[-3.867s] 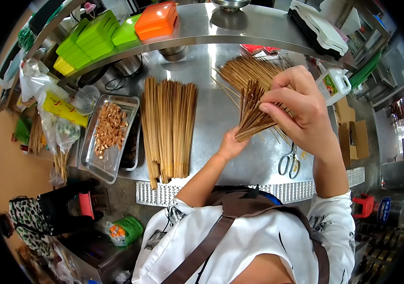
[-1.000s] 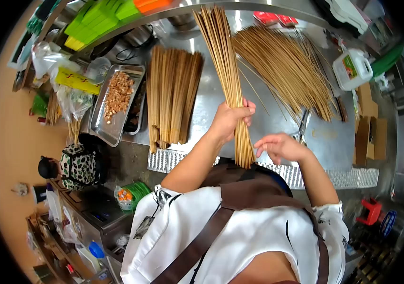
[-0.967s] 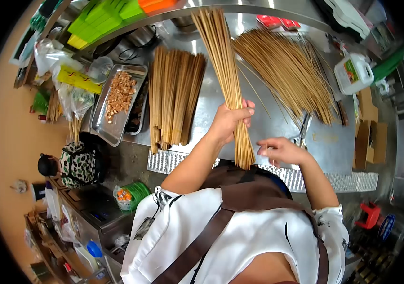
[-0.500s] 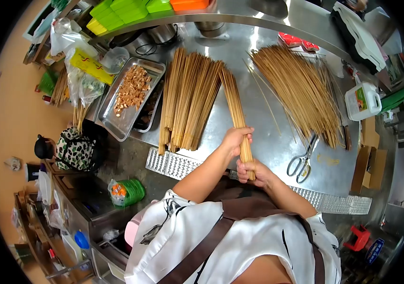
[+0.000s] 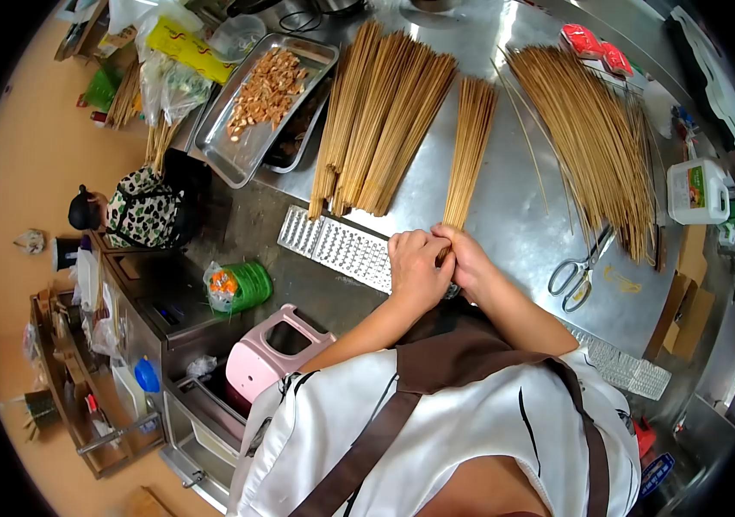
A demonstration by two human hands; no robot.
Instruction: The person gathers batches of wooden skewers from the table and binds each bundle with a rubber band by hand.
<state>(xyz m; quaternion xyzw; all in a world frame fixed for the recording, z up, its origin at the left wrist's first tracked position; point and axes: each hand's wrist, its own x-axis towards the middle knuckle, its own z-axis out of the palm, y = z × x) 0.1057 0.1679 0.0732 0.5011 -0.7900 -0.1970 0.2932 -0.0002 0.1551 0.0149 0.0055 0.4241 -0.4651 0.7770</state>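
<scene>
A bundle of thin bamboo skewers (image 5: 472, 142) points away from me over the metal table, its near end inside my hands. My right hand (image 5: 468, 261) is closed around that end from the right. From the left, my left hand (image 5: 419, 265) closes over the same end, its fingers against my right hand. The skewer tips near my body are mostly hidden. Left of the bundle lie several more skewer bundles (image 5: 393, 129) side by side. A large loose pile of skewers (image 5: 587, 142) spreads to the right, with scissors (image 5: 576, 277) below it.
Chopped orange-brown pieces (image 5: 271, 86) fill part of a steel tray (image 5: 234, 164) at the table's left. A white jug (image 5: 697, 191) stands at the right beside a cardboard box (image 5: 686, 319). A pink stool (image 5: 268, 353) is left of me; a person (image 5: 139, 207) is farther left.
My left hand has slid down the bundle to the near end, meeting my right hand there. The bundle now points more upright, and the view has shifted downward.
</scene>
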